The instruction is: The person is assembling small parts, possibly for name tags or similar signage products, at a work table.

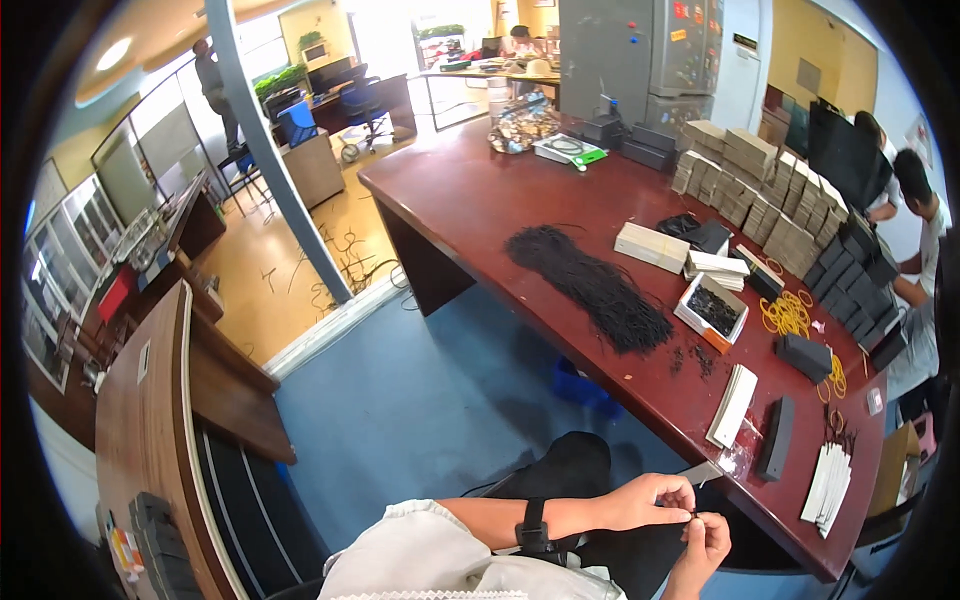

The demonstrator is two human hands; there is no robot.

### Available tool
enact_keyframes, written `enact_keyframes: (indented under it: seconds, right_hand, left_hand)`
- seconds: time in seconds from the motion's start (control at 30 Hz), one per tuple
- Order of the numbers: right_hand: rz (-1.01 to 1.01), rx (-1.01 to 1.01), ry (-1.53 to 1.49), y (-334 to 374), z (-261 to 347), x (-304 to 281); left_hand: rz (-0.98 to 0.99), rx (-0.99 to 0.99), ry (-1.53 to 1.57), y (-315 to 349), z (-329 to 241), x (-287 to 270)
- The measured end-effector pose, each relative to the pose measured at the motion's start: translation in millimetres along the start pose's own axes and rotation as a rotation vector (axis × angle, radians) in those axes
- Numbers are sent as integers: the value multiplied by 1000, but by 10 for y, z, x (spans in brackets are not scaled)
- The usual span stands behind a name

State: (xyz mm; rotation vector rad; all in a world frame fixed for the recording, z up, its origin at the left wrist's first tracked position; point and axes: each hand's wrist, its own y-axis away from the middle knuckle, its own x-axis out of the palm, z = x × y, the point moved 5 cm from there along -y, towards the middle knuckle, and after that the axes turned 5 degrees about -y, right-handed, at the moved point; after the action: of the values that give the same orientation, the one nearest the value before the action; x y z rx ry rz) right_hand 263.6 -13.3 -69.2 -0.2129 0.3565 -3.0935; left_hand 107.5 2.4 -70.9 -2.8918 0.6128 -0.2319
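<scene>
My left hand [648, 502] and my right hand [704, 548] meet just off the near edge of the dark red table [450, 190]. Both are closed in a pinch, fingertips together on a small black piece [693, 515] too small to name. A pale flat strip [698, 474] sticks out beside my left fingers toward the table edge; whether I grip it, I cannot tell. Closest on the table are a stack of white strips [732, 405], a long dark grey block [775, 438] and a fanned bundle of white strips [827, 488] with dark cords at its top.
A heap of black cords [590, 290] lies mid-table, beside a white box of small black pieces [712, 308]. Yellow rubber bands [788, 314], stacked grey-brown bundles [760, 190] and black blocks [850, 270] line the far right, where other people [925, 250] stand. A wooden counter [150, 400] is at left.
</scene>
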Motion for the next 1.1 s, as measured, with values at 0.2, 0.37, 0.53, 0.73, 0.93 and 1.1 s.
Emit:
enact_keyframes:
  seconds: [0.2, 0.37, 0.53, 0.73, 0.93, 1.1]
  right_hand:
    - [78, 169, -45, 76, -16, 38]
    - [102, 195, -93, 62, -10, 77]
    - [90, 218, -132, 70, -48, 76]
    - [132, 221, -71, 86, -7, 105]
    - [226, 249, -108, 97, -24, 100]
    - [271, 261, -156, 117, -91, 92]
  left_hand:
    - [139, -11, 350, -34, 177, 77]
    - [171, -87, 332, -40, 175, 62]
    - [109, -42, 345, 9, 159, 46]
    - [83, 45, 229, 19, 117, 2]
    - [113, 103, -186, -38, -144, -127]
    - [242, -37, 219, -2, -175, 30]
